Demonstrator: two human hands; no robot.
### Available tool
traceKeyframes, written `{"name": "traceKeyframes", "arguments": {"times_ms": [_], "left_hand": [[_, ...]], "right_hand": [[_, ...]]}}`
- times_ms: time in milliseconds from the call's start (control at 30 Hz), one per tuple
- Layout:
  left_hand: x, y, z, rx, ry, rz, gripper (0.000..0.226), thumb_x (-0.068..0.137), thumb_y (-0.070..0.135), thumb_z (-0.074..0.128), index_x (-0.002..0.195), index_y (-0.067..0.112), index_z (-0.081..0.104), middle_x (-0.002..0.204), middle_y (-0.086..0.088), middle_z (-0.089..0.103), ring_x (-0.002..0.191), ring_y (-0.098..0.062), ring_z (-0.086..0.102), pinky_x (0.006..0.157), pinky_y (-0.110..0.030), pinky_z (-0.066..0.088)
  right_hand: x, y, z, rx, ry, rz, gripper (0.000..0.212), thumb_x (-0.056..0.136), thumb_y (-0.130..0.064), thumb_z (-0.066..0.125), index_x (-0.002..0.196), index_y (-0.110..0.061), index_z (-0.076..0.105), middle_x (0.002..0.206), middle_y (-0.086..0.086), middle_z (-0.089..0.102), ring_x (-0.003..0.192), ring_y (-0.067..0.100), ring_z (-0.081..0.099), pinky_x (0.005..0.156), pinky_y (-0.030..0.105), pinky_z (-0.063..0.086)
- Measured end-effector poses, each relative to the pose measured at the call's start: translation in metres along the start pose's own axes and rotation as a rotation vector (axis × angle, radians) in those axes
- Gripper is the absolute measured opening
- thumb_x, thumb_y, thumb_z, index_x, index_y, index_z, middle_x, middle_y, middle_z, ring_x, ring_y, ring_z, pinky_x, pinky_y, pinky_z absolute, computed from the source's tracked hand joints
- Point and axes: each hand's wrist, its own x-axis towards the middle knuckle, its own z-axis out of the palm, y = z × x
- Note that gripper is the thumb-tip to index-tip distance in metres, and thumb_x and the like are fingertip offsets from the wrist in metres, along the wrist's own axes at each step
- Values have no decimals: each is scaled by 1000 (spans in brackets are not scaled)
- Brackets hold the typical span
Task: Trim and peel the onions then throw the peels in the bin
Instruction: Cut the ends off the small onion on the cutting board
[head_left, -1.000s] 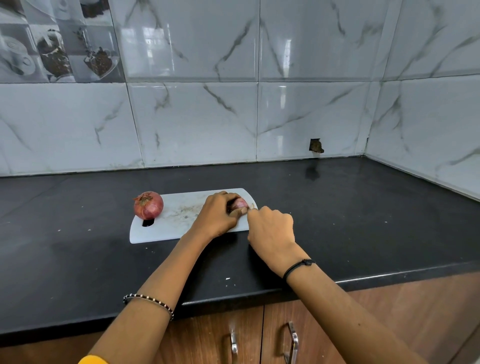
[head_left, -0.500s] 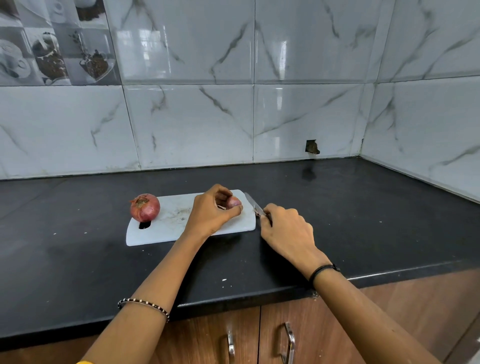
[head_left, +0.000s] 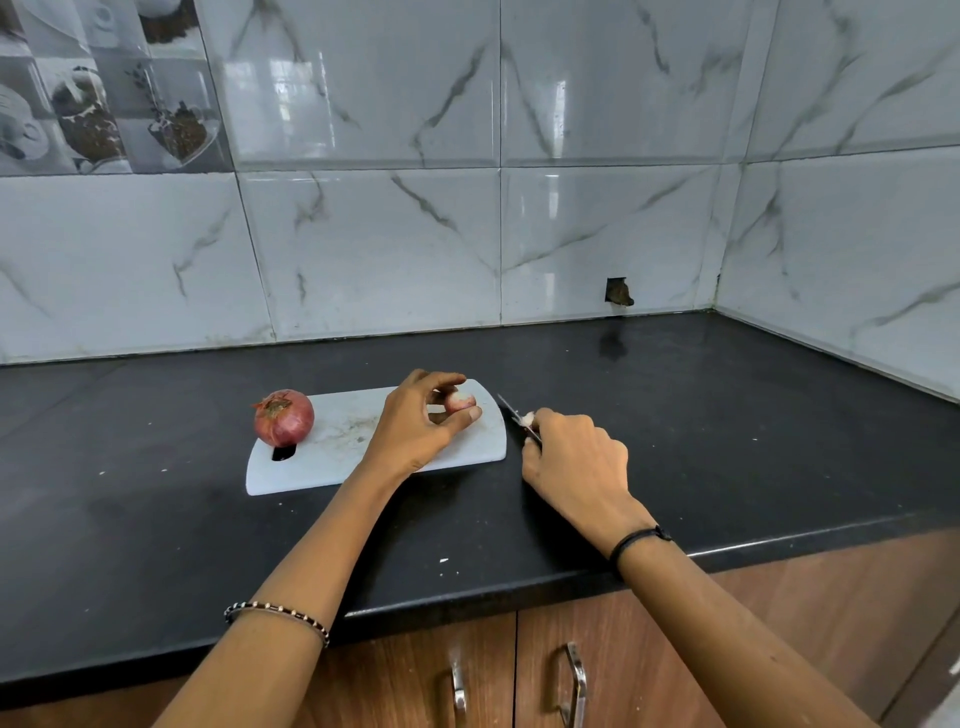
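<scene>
A white cutting board (head_left: 332, 467) lies on the black counter. An unpeeled red onion (head_left: 283, 419) stands at the board's left end, stem up. My left hand (head_left: 415, 426) holds a small pale pink onion (head_left: 460, 401) between thumb and fingers at the board's right end. My right hand (head_left: 571, 457) rests on the counter just right of the board, gripping a knife (head_left: 514, 415) whose blade points away and to the left; a small pale piece sits by my thumb on the blade.
The black counter (head_left: 727, 441) runs to a tiled wall behind and a side wall at the right. A small hole (head_left: 618, 292) shows in the back tiles. Wooden cabinet doors with metal handles (head_left: 574, 686) sit below the counter edge.
My right hand has drawn the knife away from the small onion to the right, off the board onto the counter. My left hand stays on the small onion, its pale surface more exposed now.
</scene>
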Motion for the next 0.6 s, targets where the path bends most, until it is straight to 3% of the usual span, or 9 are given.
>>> {"name": "traceKeyframes", "arguments": {"times_ms": [133,233,433,600], "left_hand": [[1,-5,-1,70,-52,4,28,92,29,76,119,26,71,116,3,56,103,-1,61,76,1,41],[1,-5,-2,59,-85,0,21,92,29,75,112,26,70,117,3,55,102,1,61,76,1,41],[0,-6,0,-25,-142,-7,28,82,35,85,103,29,69,108,10,66,99,-4,67,85,-20,52],[-2,-4,-1,26,-103,21,28,82,35,84,107,32,71,105,15,67,93,-1,63,79,-15,49]], "right_hand": [[1,-11,4,59,-26,-5,17,99,-24,46,103,-14,59,95,4,58,80,30,48,66,34,36],[-1,-13,9,149,-4,10,17,99,-29,46,96,-15,56,91,4,60,80,31,51,67,35,39],[-3,-8,10,382,13,60,22,101,-37,47,106,-21,61,93,1,68,88,29,63,75,41,53],[-1,-4,12,489,-9,106,22,99,-39,49,108,-26,65,92,-2,69,90,26,64,77,42,55]]}}
